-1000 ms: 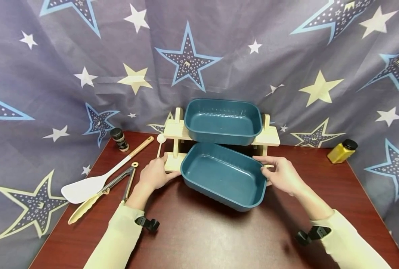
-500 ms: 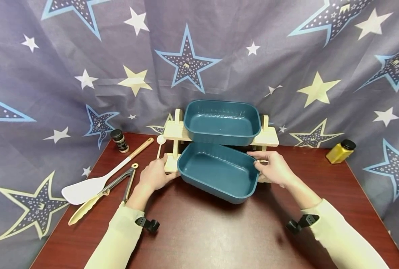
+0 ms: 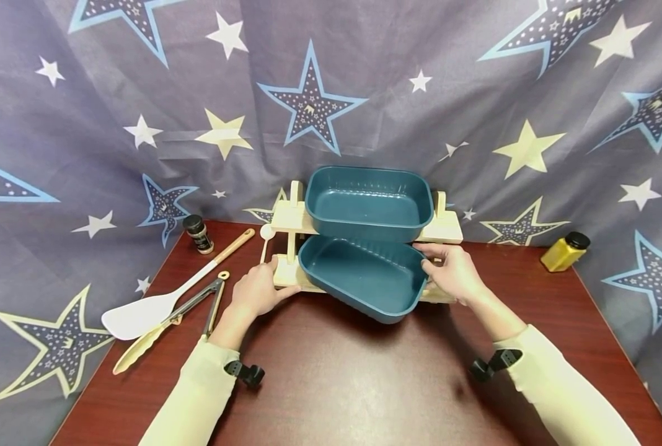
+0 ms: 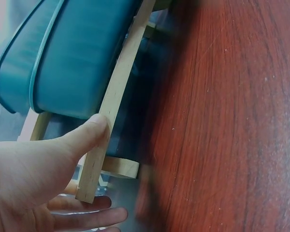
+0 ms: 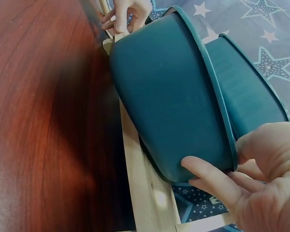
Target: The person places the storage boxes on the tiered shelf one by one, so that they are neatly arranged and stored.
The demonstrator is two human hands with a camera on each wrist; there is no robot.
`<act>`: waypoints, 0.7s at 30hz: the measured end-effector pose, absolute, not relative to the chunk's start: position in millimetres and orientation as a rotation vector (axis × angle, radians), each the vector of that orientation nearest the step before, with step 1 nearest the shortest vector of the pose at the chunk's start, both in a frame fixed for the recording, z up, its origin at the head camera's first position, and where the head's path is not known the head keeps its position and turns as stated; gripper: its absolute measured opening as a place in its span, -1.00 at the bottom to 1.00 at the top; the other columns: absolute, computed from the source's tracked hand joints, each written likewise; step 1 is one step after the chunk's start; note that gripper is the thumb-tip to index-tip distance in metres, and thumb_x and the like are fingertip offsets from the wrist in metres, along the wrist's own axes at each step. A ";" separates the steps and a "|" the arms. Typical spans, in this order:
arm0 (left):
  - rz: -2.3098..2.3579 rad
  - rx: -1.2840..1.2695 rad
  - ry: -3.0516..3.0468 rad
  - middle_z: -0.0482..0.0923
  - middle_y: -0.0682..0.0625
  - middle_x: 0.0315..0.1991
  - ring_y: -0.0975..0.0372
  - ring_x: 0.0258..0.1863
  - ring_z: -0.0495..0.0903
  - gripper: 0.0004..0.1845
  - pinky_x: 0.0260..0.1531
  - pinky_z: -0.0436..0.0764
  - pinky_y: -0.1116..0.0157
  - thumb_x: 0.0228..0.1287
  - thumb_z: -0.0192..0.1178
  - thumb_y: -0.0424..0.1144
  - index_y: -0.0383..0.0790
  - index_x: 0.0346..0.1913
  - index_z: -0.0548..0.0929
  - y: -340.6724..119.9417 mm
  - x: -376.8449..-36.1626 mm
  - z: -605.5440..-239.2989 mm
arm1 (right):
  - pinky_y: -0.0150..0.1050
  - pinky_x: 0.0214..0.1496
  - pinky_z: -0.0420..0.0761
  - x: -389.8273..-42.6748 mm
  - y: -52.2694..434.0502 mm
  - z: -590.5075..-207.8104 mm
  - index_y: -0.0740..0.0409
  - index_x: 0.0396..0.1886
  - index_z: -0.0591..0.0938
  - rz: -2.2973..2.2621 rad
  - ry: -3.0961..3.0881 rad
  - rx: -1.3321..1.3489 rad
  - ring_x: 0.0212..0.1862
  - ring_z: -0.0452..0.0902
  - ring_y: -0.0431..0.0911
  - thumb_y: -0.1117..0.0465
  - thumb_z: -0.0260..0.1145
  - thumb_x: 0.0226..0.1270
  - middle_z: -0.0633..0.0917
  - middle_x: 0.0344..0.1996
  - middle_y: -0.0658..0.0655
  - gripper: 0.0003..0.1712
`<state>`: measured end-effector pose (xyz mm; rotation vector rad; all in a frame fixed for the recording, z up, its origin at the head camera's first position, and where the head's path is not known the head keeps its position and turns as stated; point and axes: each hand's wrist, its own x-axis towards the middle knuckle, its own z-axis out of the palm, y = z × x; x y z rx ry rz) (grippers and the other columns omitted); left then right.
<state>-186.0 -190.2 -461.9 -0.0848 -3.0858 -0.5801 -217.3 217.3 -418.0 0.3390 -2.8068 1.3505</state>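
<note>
A pale wooden two-tier rack [image 3: 287, 218] stands at the back of the dark red table [image 3: 336, 384]. One teal bin [image 3: 369, 201] sits on its top tier. A second teal bin [image 3: 361, 275] lies tilted, partly inside the lower tier. My right hand [image 3: 447, 269] grips this lower bin's right rim, thumb over the edge and fingers under its wall [image 5: 169, 96]. My left hand [image 3: 263, 286] holds the rack's lower left corner, its thumb pressed on the front rail [image 4: 111, 106] below the bin [image 4: 72, 53]. The right wrist view shows both bins, the upper bin [image 5: 246, 82] behind.
Left of the rack lie a white spatula [image 3: 141, 310] with a wooden handle, tongs [image 3: 169, 319] and a small white spoon [image 3: 266, 234]. A black-capped spice jar [image 3: 199, 232] stands at the back left, a yellow bottle [image 3: 565, 251] at the back right. Star-printed cloth hangs behind.
My right hand has pushed the lower teal bin back and slightly left, further into the rack's lower tier. The left hand has stayed on the rack.
</note>
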 end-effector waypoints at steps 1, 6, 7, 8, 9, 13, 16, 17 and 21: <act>-0.574 -0.084 -3.085 0.69 -0.40 0.17 -0.23 0.00 0.75 0.08 -0.10 0.69 -0.18 0.21 0.45 0.33 -0.36 0.56 0.39 -190.3 -186.2 -461.9 | -0.38 -0.44 0.66 -217.6 217.5 -417.4 0.20 0.27 0.74 1.353 -2.804 0.338 -0.32 0.75 -0.14 0.38 0.24 0.46 0.79 0.13 0.31 -0.56; -0.579 -0.079 -3.086 0.69 -0.39 0.17 -0.21 -0.01 0.75 0.08 -0.12 0.69 -0.17 0.20 0.45 0.34 -0.34 0.57 0.39 -190.1 -187.4 -462.7 | -0.29 -0.49 0.69 -219.0 219.3 -417.3 0.21 0.29 0.72 1.407 -2.804 0.331 -0.40 0.76 -0.17 0.36 0.24 0.47 0.78 0.15 0.34 -0.55; -0.582 -0.079 -3.089 0.69 -0.39 0.17 -0.21 0.00 0.75 0.08 -0.12 0.69 -0.16 0.20 0.45 0.34 -0.34 0.57 0.39 -190.0 -187.5 -463.0 | -0.25 -0.47 0.72 -219.3 220.1 -418.2 0.21 0.30 0.72 1.418 -2.806 0.326 -0.39 0.77 -0.15 0.36 0.23 0.48 0.77 0.16 0.34 -0.55; -0.582 -0.081 -3.091 0.69 -0.39 0.18 -0.21 0.00 0.75 0.09 -0.12 0.69 -0.16 0.21 0.45 0.34 -0.34 0.58 0.38 -189.8 -187.8 -463.2 | -0.21 -0.45 0.74 -219.5 220.7 -418.9 0.21 0.31 0.71 1.435 -2.808 0.321 -0.40 0.78 -0.14 0.36 0.23 0.48 0.76 0.17 0.35 -0.55; -0.579 -0.083 -3.094 0.69 -0.39 0.18 -0.21 0.01 0.75 0.09 -0.12 0.69 -0.16 0.21 0.45 0.34 -0.34 0.58 0.38 -189.7 -187.9 -463.4 | -0.17 -0.43 0.76 -219.8 221.4 -420.0 0.21 0.32 0.71 1.447 -2.810 0.315 -0.38 0.80 -0.14 0.36 0.23 0.49 0.75 0.19 0.35 -0.55; -0.559 -0.077 -3.093 0.70 -0.38 0.16 -0.21 0.01 0.75 0.07 -0.12 0.69 -0.16 0.20 0.45 0.35 -0.33 0.56 0.40 -189.7 -187.7 -463.4 | -0.22 -0.34 0.78 -220.1 223.1 -425.3 0.18 0.34 0.70 1.450 -2.806 0.302 -0.28 0.81 -0.21 0.33 0.26 0.51 0.76 0.19 0.35 -0.55; -0.553 -0.075 -3.093 0.70 -0.38 0.17 -0.22 0.01 0.75 0.08 -0.11 0.69 -0.17 0.20 0.45 0.35 -0.33 0.57 0.40 -189.7 -187.3 -462.5 | -0.40 -0.33 0.71 -218.0 222.8 -430.2 0.17 0.34 0.70 1.419 -2.758 0.284 -0.23 0.79 -0.22 0.29 0.31 0.51 0.80 0.10 0.36 -0.56; -0.553 -0.078 -3.094 0.69 -0.39 0.18 -0.22 0.02 0.75 0.08 -0.11 0.69 -0.18 0.21 0.44 0.35 -0.34 0.57 0.39 -189.8 -187.5 -462.3 | -0.46 -0.31 0.68 -216.6 222.2 -432.1 0.17 0.34 0.70 1.408 -2.737 0.269 -0.19 0.80 -0.19 0.28 0.34 0.51 0.81 0.08 0.36 -0.56; -0.551 -0.082 -3.092 0.68 -0.40 0.18 -0.24 0.03 0.74 0.09 -0.11 0.70 -0.19 0.22 0.44 0.35 -0.36 0.58 0.38 -190.9 -187.1 -461.4 | -0.49 -0.12 0.69 -205.7 216.7 -439.5 0.13 0.39 0.66 1.409 -2.669 0.207 0.03 0.82 0.04 0.22 0.39 0.50 0.81 0.11 0.33 -0.50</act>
